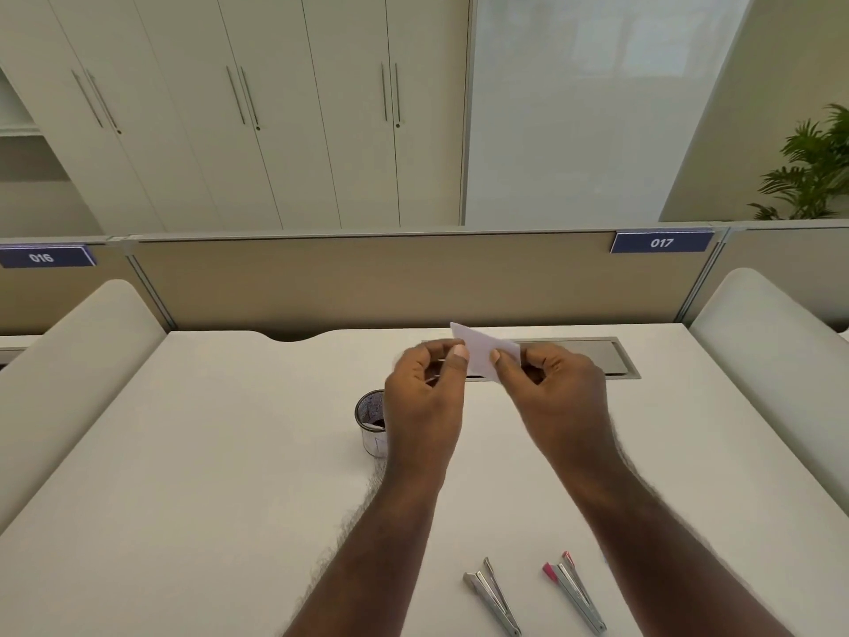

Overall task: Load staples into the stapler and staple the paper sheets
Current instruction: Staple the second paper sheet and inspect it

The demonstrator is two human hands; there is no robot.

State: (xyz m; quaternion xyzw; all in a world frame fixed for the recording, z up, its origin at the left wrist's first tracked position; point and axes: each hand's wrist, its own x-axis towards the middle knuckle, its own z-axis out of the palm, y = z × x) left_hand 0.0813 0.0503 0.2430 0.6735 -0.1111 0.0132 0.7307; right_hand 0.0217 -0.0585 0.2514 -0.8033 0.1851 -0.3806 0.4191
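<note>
Both my hands are raised above the middle of the white desk [206,452]. My right hand [558,397] pinches a small white staple box [482,354] by its right end. My left hand [425,397] has its thumb and fingers at the box's left end, and a thin metallic strip that looks like staples shows between its fingers. Two staplers lie swung open near the desk's front edge: a silver one [491,602] and one with pink-red ends [574,593]. No paper sheets are visible.
A metal mesh cup [370,420] stands on the desk just left of my left wrist. A grey cable hatch [588,356] is set into the desk behind my hands. A beige partition [367,282] closes the far edge. White chair backs flank both sides.
</note>
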